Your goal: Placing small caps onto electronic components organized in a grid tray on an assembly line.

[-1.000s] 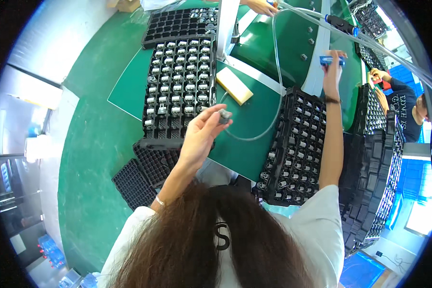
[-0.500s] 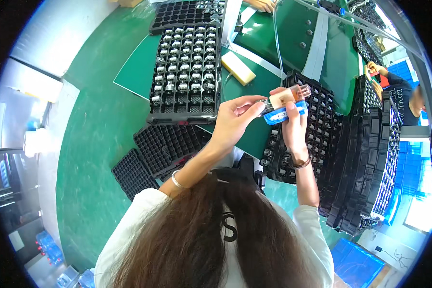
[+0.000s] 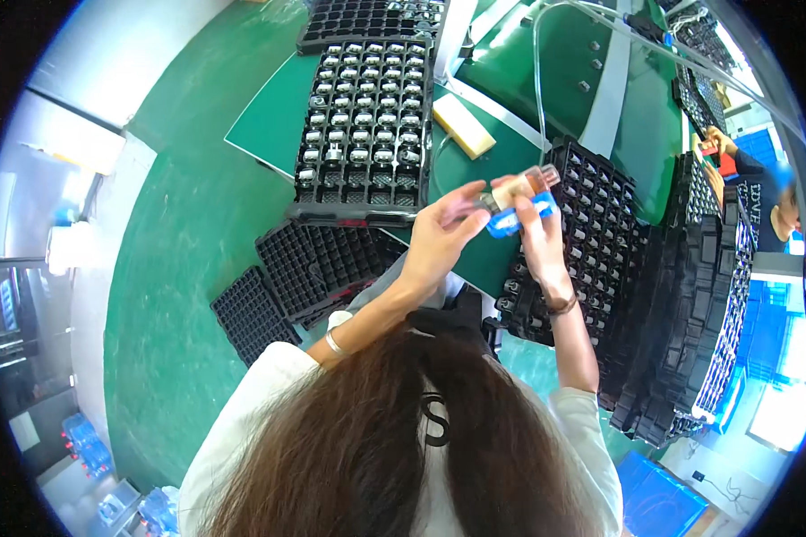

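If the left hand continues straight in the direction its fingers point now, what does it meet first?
The left hand points to the right, at the small part with a blue piece that both hands hold. It already touches it; the right hand comes just behind. Depth is hard to judge.

We see a black tray [image 3: 364, 125] of small metal parts on the green counter [image 3: 273, 125], with a pale yellow block [image 3: 463, 125] just beside it. Empty black trays [image 3: 318, 268] lie lower down, over the green floor [image 3: 179, 268]. Stacked black trays [image 3: 690, 304] stand at right, near a blue crate [image 3: 658, 497]. A clear tube [image 3: 537, 80] curves above.
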Demonstrator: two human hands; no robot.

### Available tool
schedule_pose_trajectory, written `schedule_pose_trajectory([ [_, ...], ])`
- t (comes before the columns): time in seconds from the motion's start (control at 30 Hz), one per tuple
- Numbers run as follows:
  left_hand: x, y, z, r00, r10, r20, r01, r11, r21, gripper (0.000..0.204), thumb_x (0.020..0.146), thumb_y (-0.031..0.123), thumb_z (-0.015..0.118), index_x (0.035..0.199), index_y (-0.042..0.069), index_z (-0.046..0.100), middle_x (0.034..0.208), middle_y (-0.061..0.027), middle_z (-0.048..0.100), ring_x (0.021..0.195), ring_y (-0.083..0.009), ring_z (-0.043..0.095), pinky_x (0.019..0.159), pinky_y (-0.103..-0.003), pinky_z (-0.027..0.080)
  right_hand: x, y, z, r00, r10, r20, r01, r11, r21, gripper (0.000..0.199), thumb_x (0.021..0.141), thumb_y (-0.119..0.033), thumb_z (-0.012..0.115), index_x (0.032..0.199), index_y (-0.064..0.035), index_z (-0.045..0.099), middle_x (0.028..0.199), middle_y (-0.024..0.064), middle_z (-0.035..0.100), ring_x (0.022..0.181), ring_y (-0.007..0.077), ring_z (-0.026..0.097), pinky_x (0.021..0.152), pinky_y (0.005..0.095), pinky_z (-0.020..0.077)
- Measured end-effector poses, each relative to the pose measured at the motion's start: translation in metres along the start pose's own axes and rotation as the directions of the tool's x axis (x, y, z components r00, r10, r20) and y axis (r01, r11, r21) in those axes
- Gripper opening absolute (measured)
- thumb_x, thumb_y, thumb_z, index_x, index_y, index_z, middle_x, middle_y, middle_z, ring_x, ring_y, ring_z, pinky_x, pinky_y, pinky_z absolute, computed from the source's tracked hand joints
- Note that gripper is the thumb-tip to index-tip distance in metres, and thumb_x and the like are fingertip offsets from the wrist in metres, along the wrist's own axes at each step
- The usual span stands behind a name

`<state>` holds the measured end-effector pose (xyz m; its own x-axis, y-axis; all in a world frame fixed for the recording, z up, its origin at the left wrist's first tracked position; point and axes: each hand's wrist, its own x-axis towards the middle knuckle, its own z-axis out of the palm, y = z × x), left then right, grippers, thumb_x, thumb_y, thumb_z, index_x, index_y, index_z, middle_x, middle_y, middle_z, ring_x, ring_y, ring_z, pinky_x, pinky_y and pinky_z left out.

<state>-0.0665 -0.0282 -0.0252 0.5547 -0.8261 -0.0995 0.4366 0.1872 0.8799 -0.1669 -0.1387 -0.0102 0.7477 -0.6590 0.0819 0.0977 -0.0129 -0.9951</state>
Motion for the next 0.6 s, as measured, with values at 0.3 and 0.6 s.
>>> schedule_pose_trajectory([
  [0.3,-0.004,0.021,-0.054,0.929,0.269,-0.254,-0.221,0.954,0.202,0.027,0.090,0.018,0.052,0.110,0.000,0.054,0.101,-0.0058,0.059,0.089,-0.0104,0.055,0.074,-0.023,0.044,0.140,0.059,-0.040,0.982,-0.188,0.008,0.155,0.782,-0.603,0.039,0.079,-0.032,0.064,0.093,0.0041,0.056,0.081,0.0115,0.062,0.070,0.0162,0.059,0.065,0.0300,0.0460],
  [0.6,-0.006,0.028,-0.086,0.896,0.263,-0.359,-0.197,0.958,0.208,0.028,0.094,0.023,0.045,0.105,0.001,0.057,0.092,-0.0044,0.060,0.082,-0.0093,0.055,0.072,-0.022,0.043,0.162,0.090,-0.027,0.980,-0.148,0.131,0.197,0.781,-0.592,0.044,0.076,-0.034,0.067,0.096,0.0038,0.056,0.081,0.0154,0.063,0.075,0.0213,0.061,0.069,0.0327,0.0462],
])
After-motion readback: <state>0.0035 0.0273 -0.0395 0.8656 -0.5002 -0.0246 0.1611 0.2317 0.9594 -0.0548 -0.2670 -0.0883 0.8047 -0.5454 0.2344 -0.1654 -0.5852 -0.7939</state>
